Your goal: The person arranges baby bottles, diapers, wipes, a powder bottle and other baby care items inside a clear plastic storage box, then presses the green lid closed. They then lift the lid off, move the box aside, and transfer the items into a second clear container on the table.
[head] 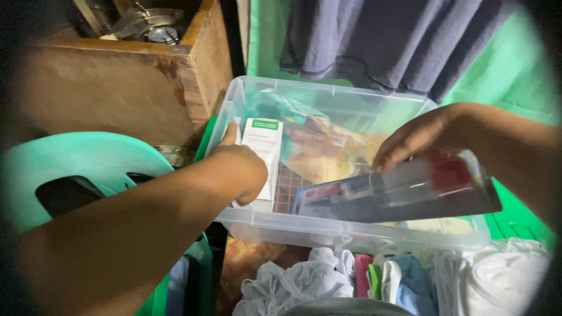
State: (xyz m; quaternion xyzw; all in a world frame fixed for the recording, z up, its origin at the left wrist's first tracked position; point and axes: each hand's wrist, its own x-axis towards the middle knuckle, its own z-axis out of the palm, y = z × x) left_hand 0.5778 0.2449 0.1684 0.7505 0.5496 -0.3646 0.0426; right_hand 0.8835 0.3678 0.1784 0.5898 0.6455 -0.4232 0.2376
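Nearest, I am seeing crumpled white cloths (293, 287) lying below the clear plastic bin (351, 231). Inside the bin, my left hand (243, 167) is closing its fingers around a white carton with a green band (263, 143), standing upright at the bin's left end. My right hand (418, 137) is pinching the top edge of a flat blister pack (410, 190), tilting over the bin's front. Beyond, a dark garment (380, 41) is hanging.

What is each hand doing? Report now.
Left hand: closed on the white carton in the clear bin.
Right hand: holding the blister-packed item.
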